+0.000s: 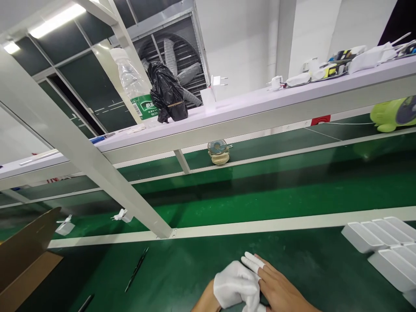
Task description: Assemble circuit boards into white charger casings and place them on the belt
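My left hand (234,284), in a white glove, is curled up against my right hand low in the view, over the dark green table (182,271). Its fingers are closed near the right thumb, and what they pinch is hidden. My right hand (281,284) has its fingers stretched out side by side, with white finger cots (252,263) on two of them. A black pen (136,269) lies on the table to the left. Another dark pen-like stick (86,303) is cut off by the bottom edge.
A cardboard box (29,251) stands at left, rows of white plastic cases (380,236) at right. White plug adapters (66,226) sit on the green conveyor belt (260,203). A slanted metal post (123,195) rises to a shelf holding a bottle (130,78) and black bag (167,91).
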### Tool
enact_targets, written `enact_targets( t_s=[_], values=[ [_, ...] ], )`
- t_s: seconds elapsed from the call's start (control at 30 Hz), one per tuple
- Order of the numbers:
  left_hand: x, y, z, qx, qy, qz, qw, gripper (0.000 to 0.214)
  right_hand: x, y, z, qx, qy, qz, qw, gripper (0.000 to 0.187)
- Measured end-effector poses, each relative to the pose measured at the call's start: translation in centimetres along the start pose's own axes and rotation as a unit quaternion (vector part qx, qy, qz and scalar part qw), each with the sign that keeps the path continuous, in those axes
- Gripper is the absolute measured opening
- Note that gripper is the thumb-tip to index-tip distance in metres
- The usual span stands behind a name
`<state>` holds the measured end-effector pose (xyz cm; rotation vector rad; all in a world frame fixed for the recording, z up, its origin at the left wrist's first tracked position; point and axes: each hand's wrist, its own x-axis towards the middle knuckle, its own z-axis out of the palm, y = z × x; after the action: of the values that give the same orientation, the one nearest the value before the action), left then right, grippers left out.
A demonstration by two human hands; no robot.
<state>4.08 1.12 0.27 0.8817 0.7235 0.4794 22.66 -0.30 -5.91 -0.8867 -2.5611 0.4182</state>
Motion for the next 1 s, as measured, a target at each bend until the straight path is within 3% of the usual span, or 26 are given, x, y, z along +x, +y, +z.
enact_targets(
  t_s=[0.17,0.3,0.37,0.5,0.57,0.73,0.87,1.0],
  values=[
    [-0.1,-0.6,-0.4,0.009,-0.008,0.017,1.0,0.029,-0.4,0.8,1.7,0.035,0.05,-0.009,0.998,0.016],
    [-0.1,-0.7,-0.6,0.01,-0.016,0.041,0.999,0.045,-0.6,0.6,2.1,0.01,0.074,-0.011,0.997,0.011],
    [0.2,-0.6,-0.7,0.004,-0.03,0.05,0.998,0.055,-0.5,0.1,1.6,-0.013,0.081,-0.003,0.997,0.013],
    [0.9,-0.4,-1.2,0.007,-0.04,0.102,0.994,0.061,0.2,-1.0,-0.3,-0.023,0.109,0.005,0.994,0.039],
    [1.2,-0.3,-1.5,-0.002,-0.046,0.117,0.992,0.06,0.9,-1.4,-1.2,-0.03,0.13,0.003,0.991,0.038],
    [1.9,0.6,-1.6,-0.03,-0.077,0.132,0.988,0.055,1.4,-1.0,-2.8,-0.092,0.068,0.015,0.993,0.047],
    [1.3,1.5,-1.1,-0.095,-0.021,0.111,0.989,0.047,-1.3,-1.3,-5.3,-0.135,0.065,0.078,0.986,0.04],
    [1.0,1.8,-0.8,-0.078,-0.014,0.099,0.992,0.043,-7.4,-1.4,-9.6,-0.202,0.115,0.232,0.944,0.032]
  ],
)
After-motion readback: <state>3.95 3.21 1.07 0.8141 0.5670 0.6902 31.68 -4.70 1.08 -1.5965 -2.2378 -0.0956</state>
